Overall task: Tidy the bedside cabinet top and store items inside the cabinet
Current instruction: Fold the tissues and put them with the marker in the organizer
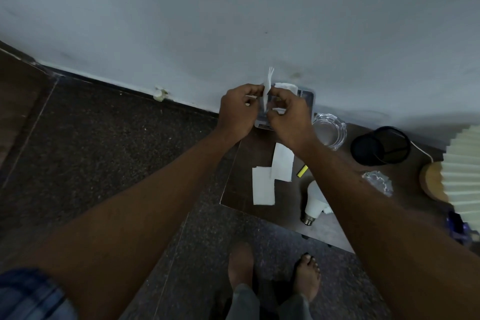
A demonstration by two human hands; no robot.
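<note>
My left hand (237,109) and my right hand (288,118) meet above the far left corner of the dark bedside cabinet top (241,189). Both pinch a thin white plastic fork in a wrapper (267,88), held upright between them. Under the hands sits a clear plastic box (307,97) with white paper in it, mostly hidden. On the top lie two white paper pieces (263,186), a white light bulb (313,202) and a yellow marker (302,171), partly covered by my right forearm.
A glass ashtray (331,130), a black mesh cup (380,147), crumpled clear plastic (378,180) and a pleated lamp shade on a wooden base (432,182) stand on the right. The grey wall is close behind. My bare feet (272,273) stand on the dark floor.
</note>
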